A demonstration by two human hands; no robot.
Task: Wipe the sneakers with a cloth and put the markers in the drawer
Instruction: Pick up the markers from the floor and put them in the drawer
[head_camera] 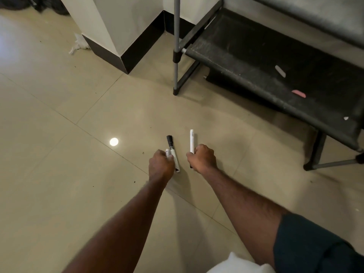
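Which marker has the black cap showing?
The white marker with the black cap in the left hand; the right hand's marker shows all white.

1. I see a beige tiled floor (59, 174) with dark specks and a bright round light glare (113, 141) on it.
2. At upper right stands a black fabric rack (266, 62) on grey poles (176, 36).
3. On its shelf lie a white scrap (280, 71) and a pink scrap (299, 93), apart.
4. A white pillar (110, 22) with black skirting (137, 50) rises behind; crumpled white paper (77, 44) lies at its foot.
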